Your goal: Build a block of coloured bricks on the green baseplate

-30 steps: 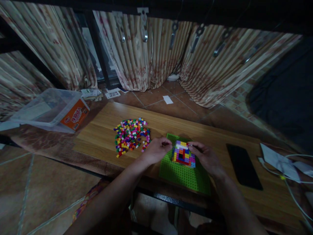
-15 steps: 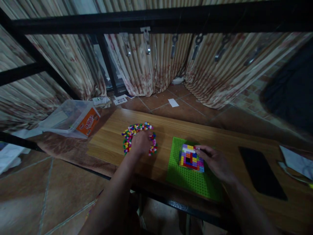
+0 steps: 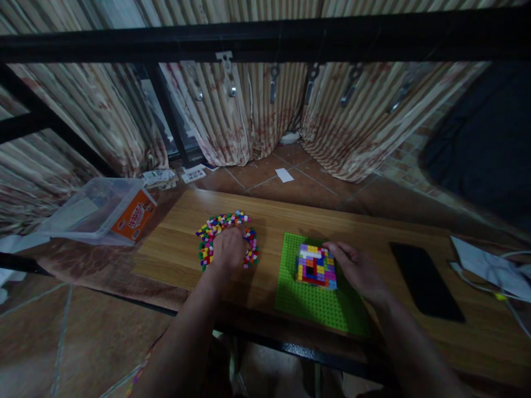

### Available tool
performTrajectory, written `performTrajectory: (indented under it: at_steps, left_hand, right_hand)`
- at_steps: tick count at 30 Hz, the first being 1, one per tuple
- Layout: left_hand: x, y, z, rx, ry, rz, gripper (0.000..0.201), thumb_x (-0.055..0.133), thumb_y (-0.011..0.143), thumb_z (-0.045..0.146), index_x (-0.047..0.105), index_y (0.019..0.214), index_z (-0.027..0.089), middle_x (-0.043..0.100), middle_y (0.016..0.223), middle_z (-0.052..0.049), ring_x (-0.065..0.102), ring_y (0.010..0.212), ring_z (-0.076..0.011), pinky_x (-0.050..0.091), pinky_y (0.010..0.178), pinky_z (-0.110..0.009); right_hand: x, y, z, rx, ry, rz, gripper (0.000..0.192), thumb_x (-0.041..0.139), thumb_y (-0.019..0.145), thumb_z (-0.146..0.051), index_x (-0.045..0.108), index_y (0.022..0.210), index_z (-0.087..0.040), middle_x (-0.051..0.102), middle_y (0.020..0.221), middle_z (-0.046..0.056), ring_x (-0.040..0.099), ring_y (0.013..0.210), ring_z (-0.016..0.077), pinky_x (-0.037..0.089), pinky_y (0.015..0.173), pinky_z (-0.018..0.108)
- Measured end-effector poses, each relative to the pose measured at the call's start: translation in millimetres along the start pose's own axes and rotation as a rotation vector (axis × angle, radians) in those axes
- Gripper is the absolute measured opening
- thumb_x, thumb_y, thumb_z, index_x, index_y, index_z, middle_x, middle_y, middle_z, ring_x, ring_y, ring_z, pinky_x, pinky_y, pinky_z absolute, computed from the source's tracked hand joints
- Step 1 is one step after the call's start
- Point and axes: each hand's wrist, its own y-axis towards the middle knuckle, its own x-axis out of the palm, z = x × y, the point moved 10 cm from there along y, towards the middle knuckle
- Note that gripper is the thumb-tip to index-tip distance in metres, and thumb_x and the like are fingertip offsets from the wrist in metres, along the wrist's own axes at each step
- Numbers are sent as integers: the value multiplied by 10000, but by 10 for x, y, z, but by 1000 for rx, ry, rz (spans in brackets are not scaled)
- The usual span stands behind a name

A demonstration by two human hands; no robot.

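A small square block of stacked plastic bricks (image 3: 316, 266), built in purple, yellow, white, red and blue rings, stands on a bright green studded baseplate (image 3: 309, 301) that lies flat on the near part of a light wooden tabletop (image 3: 290, 218). The right hand (image 3: 357, 271) rests on the baseplate just right of the block, its fingers (image 3: 337, 250) loosely curled and touching the block's right side and far corner; it steadies the block and does not lift it. Whether a loose brick sits between those fingertips cannot be told in the dim light.

To the left of the baseplate, a scattered pile of tiny loose bricks in many colours (image 3: 211, 235) lies on the wood. The left hand (image 3: 227, 250) lies palm down on the middle of this pile, fingers bent down into the bricks; whether it has pinched one cannot be seen, as the fingertips are hidden under the hand.

To the right of the baseplate, apart from it, a flat black rectangular phone (image 3: 425, 281) lies on the table, and past it white papers with a pale cable (image 3: 492, 271). Off the table's left end, a clear plastic tub with an orange label (image 3: 105, 210) lies tilted on a patterned cloth. Striped beige curtains (image 3: 257, 110) hang behind, beyond a black metal bar (image 3: 265, 41).
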Motion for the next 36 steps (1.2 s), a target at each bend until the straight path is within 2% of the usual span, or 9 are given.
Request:
performTrajectory:
  at_steps: [5,13,15,17,20,23,27,31,36]
  left_hand:
    - [41,-3,41,12,0,-28,232,497,819,180,666,977,163,722,939,-137,672,945,-285,487,779,-324]
    - [-4,9,16,-4,-7,-31,216,498,831,236,655,968,178,723,902,-117,670,924,-276,471,778,-328]
    - [-44,6,43,8,-138,-10,205,508,822,241,655,955,185,721,883,-91,668,890,-254,470,770,-317]
    - [-55,-7,163,66,-405,-18,184,522,813,246,656,919,178,716,875,-67,661,851,-219,473,766,-297]
    - [-14,-69,475,168,-877,-127,172,571,797,283,663,869,157,700,859,-46,633,812,-176,474,748,-263]
    - [50,-158,753,173,-1153,-257,204,623,775,306,680,886,144,670,803,-28,578,737,-143,445,684,-240]
    - [117,-250,961,151,-1335,-363,219,663,750,297,701,909,151,602,685,8,472,618,-102,376,594,-223]
    - [177,-301,1076,164,-1418,-432,262,682,746,313,714,952,154,610,716,-2,456,623,-99,365,598,-228]
    - [197,-377,1207,170,-1505,-514,301,743,696,333,677,907,129,605,739,-8,464,631,-88,362,595,-216]
  right_hand:
    - [-126,13,-26,-2,81,95,400,500,861,-540,737,914,-222,752,946,41,677,901,245,507,775,337]
    - [-195,73,8,-42,150,137,417,504,867,-535,728,962,-197,746,898,53,669,886,238,501,795,355]
    - [-210,80,14,-44,161,166,402,518,862,-526,728,957,-197,744,908,50,670,883,233,499,802,355]
    - [-222,67,-9,-47,204,208,381,542,850,-516,727,946,-197,744,927,52,671,876,225,500,805,352]
    - [-200,5,-140,-84,288,244,325,581,834,-478,725,930,-202,743,957,60,671,881,215,507,812,350]
    - [-102,-88,-374,-171,309,205,248,604,831,-415,723,928,-219,741,952,50,665,885,203,509,818,347]
    - [37,-191,-608,-272,344,130,183,622,831,-343,705,944,-226,725,909,35,648,833,173,515,784,319]
    - [114,-235,-710,-327,343,63,204,605,853,-341,698,999,-234,702,906,29,633,806,161,516,753,302]
    - [209,-309,-818,-404,275,-61,250,554,902,-351,687,1094,-261,675,952,37,629,875,168,501,783,298]
